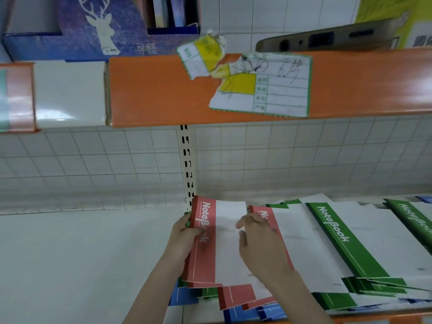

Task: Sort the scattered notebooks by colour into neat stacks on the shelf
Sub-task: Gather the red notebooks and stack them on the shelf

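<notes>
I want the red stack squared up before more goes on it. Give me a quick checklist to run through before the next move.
1. Left hand grips the top red notebook by its spine edge: ok.
2. Right hand is free, resting on the covers: ok.
3. Red notebooks' edges aligned: not ok, the lower ones fan out.
4. Pile all red: not ok, a blue notebook and green edges show underneath.
5. Green notebook pile tidy: not ok, splayed.
6. Bare shelf space to the left: ok.

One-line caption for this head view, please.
Left hand grips red notebook; right hand rests on it, green notebooks beside.
</notes>
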`<act>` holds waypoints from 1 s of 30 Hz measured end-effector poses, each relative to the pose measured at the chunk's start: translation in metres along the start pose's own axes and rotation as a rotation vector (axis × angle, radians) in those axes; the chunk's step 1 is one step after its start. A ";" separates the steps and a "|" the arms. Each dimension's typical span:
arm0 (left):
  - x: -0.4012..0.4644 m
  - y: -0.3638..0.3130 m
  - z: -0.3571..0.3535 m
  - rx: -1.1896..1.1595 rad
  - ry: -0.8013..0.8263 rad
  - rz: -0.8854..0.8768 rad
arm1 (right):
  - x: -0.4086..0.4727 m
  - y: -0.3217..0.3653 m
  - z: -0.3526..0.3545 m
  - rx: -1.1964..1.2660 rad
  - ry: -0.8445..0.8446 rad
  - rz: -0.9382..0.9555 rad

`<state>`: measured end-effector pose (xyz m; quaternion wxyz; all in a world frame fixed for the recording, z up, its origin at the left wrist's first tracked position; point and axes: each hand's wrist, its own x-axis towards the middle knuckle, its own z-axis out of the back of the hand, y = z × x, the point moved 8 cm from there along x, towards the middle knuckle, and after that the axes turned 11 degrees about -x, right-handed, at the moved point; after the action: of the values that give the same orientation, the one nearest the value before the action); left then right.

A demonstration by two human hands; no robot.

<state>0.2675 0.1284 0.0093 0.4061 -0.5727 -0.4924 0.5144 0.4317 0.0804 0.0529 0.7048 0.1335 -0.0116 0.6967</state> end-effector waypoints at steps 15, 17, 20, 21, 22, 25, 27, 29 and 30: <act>-0.007 0.012 -0.013 0.049 0.019 -0.020 | 0.003 0.023 0.027 0.156 0.012 0.003; -0.009 0.011 -0.014 0.014 0.005 -0.043 | 0.002 0.047 0.024 0.238 0.037 0.066; -0.012 0.007 -0.010 -0.019 -0.055 -0.070 | -0.001 0.073 0.013 0.252 0.064 0.121; -0.013 0.007 -0.009 -0.049 -0.061 -0.053 | -0.002 0.078 0.010 0.241 0.070 0.129; -0.014 0.008 -0.007 -0.054 -0.060 -0.038 | -0.003 0.081 0.006 0.228 0.079 0.135; -0.017 0.004 0.002 -0.018 -0.033 -0.066 | -0.003 0.078 -0.003 0.230 0.135 0.147; -0.019 0.004 0.014 -0.017 -0.060 -0.059 | -0.004 0.071 -0.004 0.275 0.163 0.168; -0.019 0.004 0.028 -0.040 -0.107 -0.035 | -0.004 0.058 -0.004 0.243 0.157 0.145; -0.019 0.002 0.036 -0.056 -0.129 -0.024 | -0.002 0.049 -0.004 0.181 0.149 0.113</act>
<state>0.2328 0.1079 0.0055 0.3636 -0.5437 -0.5383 0.5315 0.3827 0.0790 0.0567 0.6484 0.1436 0.0965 0.7413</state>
